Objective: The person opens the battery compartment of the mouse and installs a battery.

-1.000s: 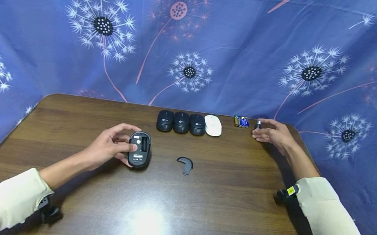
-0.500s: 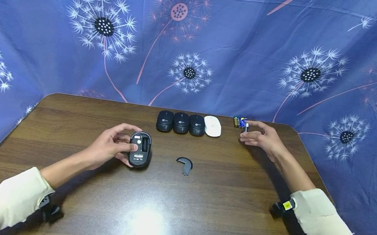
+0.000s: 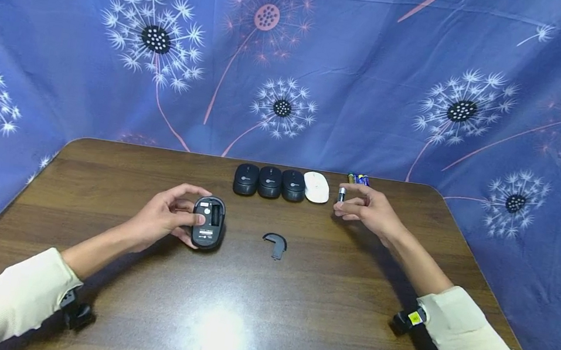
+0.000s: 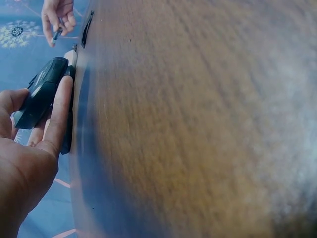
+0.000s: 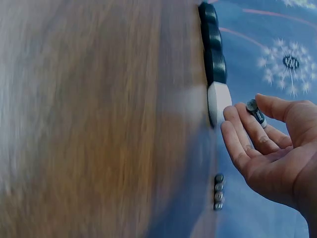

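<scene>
My left hand [image 3: 169, 213] grips a black computer mouse [image 3: 206, 235] with its underside turned up, thumb on the label side. An uncovered battery slot shows in that underside. My right hand [image 3: 369, 209] pinches a small dark battery with a silver end [image 3: 341, 195] between thumb and fingers, above the table near the white mouse. In the right wrist view the same battery [image 5: 256, 113] points its flat end toward the thumb tip. On the table between the hands lies a curved black battery cover [image 3: 276, 245] with a flat tab.
Along the back edge of the brown wooden table [image 3: 293, 318] stand several black mice [image 3: 269, 183] and a white mouse [image 3: 316, 187] side by side. Several batteries [image 3: 360, 179] lie behind my right hand. A blue flowered cloth [image 3: 376, 93] hangs behind.
My right hand has moved left with the battery, from the table's back right corner past the row of batteries. The left hand and its mouse stay in place.
</scene>
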Motion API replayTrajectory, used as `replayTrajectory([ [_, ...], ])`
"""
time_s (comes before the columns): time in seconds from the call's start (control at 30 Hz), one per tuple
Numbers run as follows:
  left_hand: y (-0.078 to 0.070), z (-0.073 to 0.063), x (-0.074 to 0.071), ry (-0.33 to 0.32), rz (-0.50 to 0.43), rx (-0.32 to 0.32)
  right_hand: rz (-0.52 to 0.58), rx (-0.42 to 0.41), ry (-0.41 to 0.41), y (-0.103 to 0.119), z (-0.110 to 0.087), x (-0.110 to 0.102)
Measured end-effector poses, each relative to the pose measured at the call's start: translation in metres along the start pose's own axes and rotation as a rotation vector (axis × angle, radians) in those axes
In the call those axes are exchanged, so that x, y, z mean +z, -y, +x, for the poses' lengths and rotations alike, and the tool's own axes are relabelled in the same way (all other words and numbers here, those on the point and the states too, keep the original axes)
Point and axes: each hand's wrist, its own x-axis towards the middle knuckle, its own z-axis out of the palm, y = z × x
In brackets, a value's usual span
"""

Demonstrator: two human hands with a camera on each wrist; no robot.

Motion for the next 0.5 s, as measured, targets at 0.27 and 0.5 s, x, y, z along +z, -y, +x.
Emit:
replayTrajectory([
  [0.27, 0.002, 0.0, -0.001, 0.009, 0.004, -0.004, 0.005, -0.036, 0.043, 0.01, -0.001, 0.024],
  [0.5, 0.002, 0.002, -0.001, 0.013, -0.003, -0.008, 0.009, -0.045, 0.075, 0.015, 0.0, 0.041],
])
